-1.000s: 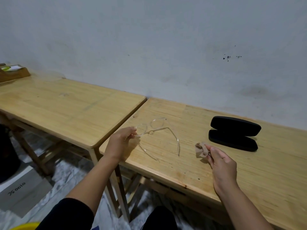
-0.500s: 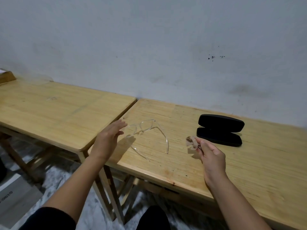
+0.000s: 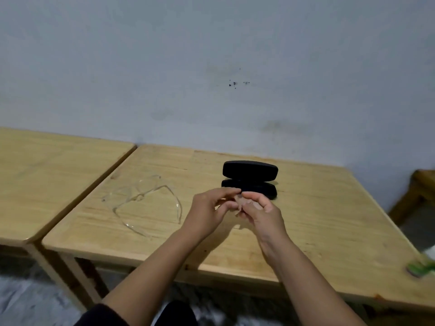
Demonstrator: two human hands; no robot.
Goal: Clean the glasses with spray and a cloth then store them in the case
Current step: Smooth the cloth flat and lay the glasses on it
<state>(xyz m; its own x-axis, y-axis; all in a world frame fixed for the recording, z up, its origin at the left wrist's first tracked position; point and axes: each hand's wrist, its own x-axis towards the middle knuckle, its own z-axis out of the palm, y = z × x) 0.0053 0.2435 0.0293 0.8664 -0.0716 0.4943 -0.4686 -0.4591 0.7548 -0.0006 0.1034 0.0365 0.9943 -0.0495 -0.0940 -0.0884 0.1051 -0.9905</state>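
Clear-framed glasses lie unfolded on the wooden table, left of my hands. A black glasses case stands open just behind my hands. My left hand and my right hand meet above the table, both pinching a small beige cloth between their fingertips. Most of the cloth is hidden by my fingers. Neither hand touches the glasses.
A second wooden table adjoins on the left, with a narrow gap between. A green and white object lies at the table's right front corner. Another wooden piece stands at far right. The grey wall is close behind.
My left hand let go of the glasses and moved right to join my right hand on the cloth. The cloth is lifted off the table. The camera has swung right.
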